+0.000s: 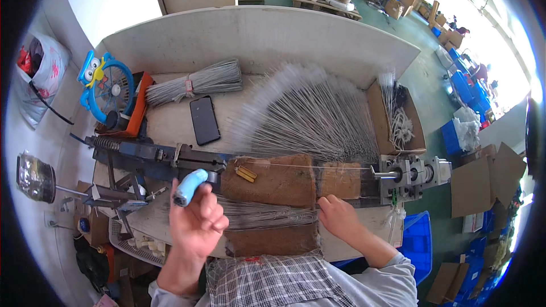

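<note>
My left hand (196, 224) is raised at the near left, its fingers curled loosely and its thumb upright. A curved lever handle with a light-blue grip (192, 185) lies in the crook between thumb and index finger. My right hand (340, 219) rests at the bench's near side with bent fingers, beside the small brown pad (340, 181); anything between its fingertips is hidden. One thin wire (284, 165) stretches from the long metal clamp (196, 159) on the left towards the metal fixture (406, 176) on the right. It passes over a brown mat (278, 185) bearing a small yellow tool (245, 174).
Fanned thin wires (313, 116) cover the bench's back, beside a tied bundle (196, 82) and a black phone (205, 120). More wires (267, 216) lie near me. A blue fan (115, 88) stands left, a cardboard box (398, 119) right. A blue bin (418, 244) sits below.
</note>
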A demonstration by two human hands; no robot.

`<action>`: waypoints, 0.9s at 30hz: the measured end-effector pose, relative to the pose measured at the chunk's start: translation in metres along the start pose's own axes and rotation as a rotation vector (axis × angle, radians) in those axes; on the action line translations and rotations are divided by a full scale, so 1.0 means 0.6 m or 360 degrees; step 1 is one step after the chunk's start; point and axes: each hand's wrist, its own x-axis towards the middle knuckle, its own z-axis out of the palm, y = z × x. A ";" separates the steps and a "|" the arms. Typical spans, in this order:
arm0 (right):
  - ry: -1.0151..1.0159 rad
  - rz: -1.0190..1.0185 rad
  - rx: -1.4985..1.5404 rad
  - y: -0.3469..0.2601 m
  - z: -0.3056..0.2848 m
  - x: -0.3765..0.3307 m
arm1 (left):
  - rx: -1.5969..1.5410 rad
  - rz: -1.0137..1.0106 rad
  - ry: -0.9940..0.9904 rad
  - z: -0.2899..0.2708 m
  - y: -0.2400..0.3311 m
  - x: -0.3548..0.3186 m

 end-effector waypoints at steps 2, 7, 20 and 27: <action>-0.0062 0.0005 -0.0236 0.000 -0.026 -0.003 | 0.0256 0.0395 0.0293 -0.041 -0.037 -0.014; 0.0411 -0.0063 -0.0347 0.107 -0.197 -0.009 | 0.1335 -0.0397 -0.0308 -0.030 -0.053 -0.021; 0.0638 -0.0017 0.0015 0.154 -0.185 0.059 | 0.3943 0.1626 -0.0295 -0.040 -0.150 0.270; 0.0022 -0.0142 0.0313 0.167 -0.208 0.076 | 0.3993 0.1738 -0.0126 -0.050 -0.091 0.384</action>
